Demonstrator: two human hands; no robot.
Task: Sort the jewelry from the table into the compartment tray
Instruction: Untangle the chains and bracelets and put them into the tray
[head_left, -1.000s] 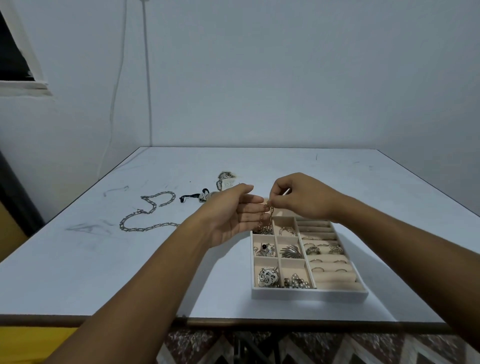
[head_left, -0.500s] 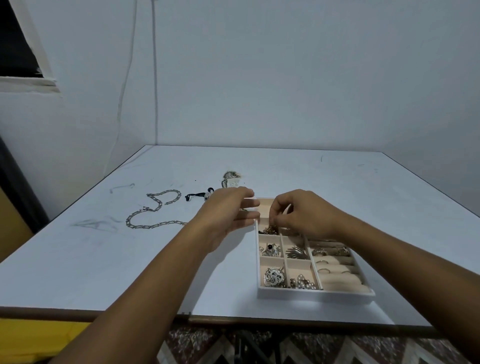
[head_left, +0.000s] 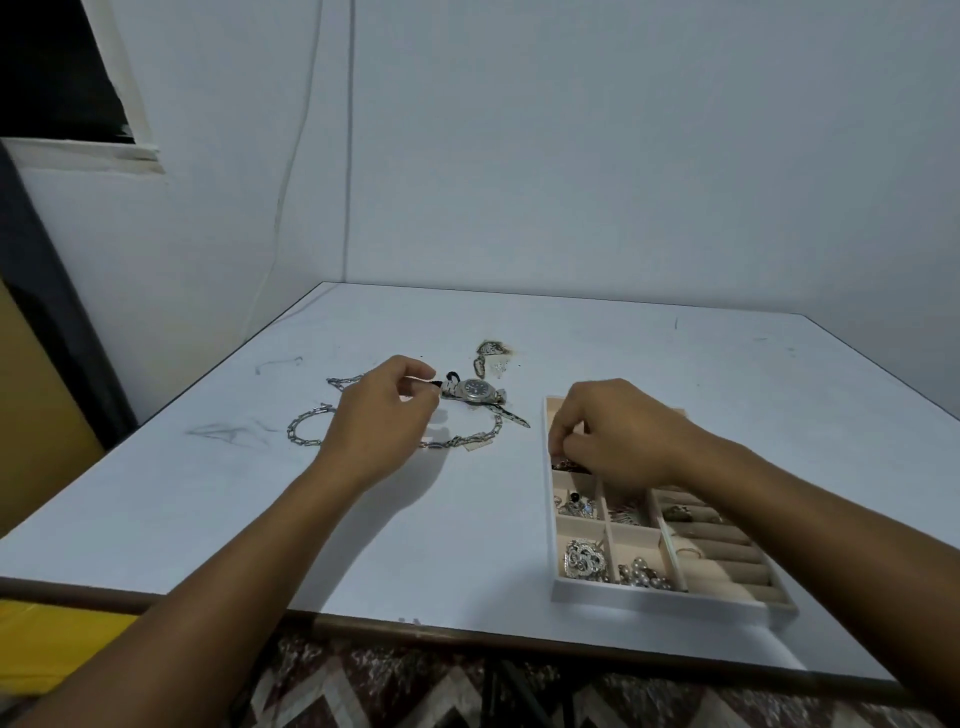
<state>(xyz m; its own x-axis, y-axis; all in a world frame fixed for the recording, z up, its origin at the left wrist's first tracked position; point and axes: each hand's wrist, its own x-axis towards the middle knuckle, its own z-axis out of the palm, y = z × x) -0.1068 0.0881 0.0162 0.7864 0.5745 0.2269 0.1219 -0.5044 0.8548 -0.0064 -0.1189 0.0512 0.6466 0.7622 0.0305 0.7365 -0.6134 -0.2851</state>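
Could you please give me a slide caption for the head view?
Left hand pinches the watch on the table; right hand reaches into the compartment tray.

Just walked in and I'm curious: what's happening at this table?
A person is sorting jewelry into a compartment tray. The left hand pinches the dark end of a wristwatch, beside a silver chain lying on the table. The right hand reaches, fingers curled, into a far tray compartment; whether it holds anything is hidden.

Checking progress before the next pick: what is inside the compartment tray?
The tray holds a heart brooch, beads, small silver pieces and rings on the rolls. The right hand, pinching a dark piece, covers the far compartments.
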